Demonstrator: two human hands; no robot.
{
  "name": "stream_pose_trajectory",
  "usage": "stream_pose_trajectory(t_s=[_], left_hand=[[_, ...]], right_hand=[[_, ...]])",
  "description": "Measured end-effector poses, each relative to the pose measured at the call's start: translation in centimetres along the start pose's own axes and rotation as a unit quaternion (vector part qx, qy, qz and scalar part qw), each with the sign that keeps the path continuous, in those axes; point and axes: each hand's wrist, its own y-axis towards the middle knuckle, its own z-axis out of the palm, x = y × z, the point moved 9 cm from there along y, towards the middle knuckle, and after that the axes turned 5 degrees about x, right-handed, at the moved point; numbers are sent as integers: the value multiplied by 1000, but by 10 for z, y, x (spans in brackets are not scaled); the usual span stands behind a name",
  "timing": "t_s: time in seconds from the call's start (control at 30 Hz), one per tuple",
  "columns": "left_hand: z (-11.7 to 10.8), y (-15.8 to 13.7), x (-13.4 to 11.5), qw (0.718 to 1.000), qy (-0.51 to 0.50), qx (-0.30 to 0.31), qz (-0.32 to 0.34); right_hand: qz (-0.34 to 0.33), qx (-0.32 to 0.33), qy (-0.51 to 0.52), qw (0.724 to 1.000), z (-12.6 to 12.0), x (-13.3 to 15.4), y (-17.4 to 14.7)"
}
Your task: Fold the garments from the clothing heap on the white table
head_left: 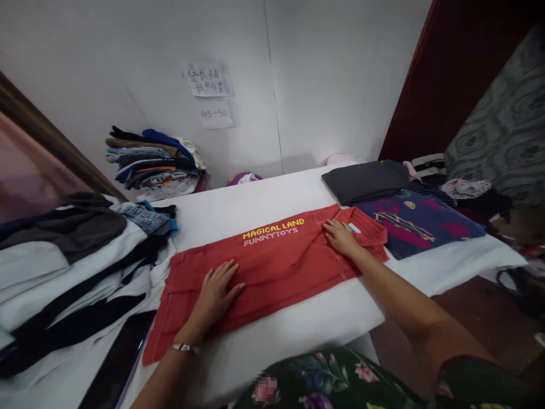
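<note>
A red collared garment [272, 272] is lying lengthwise across the white table [310, 326], its collar pointing right. Its front is showing yellow print [273, 228] reading "MAGICAL LAND" above pale outlined print [271, 237] reading "FUNNYTOYS". A white neck label [353, 228] is showing by the collar, too small to read. On the far wall, an upper paper [210, 79] is carrying handwritten Chinese characters; a lower paper [218, 113] is reading "45-50". The left hand [217, 291] is resting palm down on the garment's left part, fingers spread, gripping nothing. The right hand [342, 237] is lying near the collar, arm reaching in from the near right, fingers slightly bent; whether it is pinching cloth, I cannot tell. A navy patterned garment [426, 218] is lying to the right.
</note>
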Motion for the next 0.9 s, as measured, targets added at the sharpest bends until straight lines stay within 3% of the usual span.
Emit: stream_pose_trajectory(t_s=[0.1,0.2,0.37,0.53,0.7,0.9], left_hand=[[-9,-6,-3,1000,21,-1,1],[-16,-14,-5,1000,23,-12,3],[-22,-18,-23,999,30,-20,17],[-19,-6,-67,995,28,-16,98],[-10,16,-114,987,29,-6,161],[-2,31,-155,980,48,7,192]], right_hand=[[-83,-27,63,994,-1,28,-18],[-167,17,85,982,12,56,-36],[-171,43,56,983,19,77,-51],[-207,22,102,973,12,104,-65],[-174,-38,115,977,4,90,-57],[-137,-10,75,988,10,71,-36]])
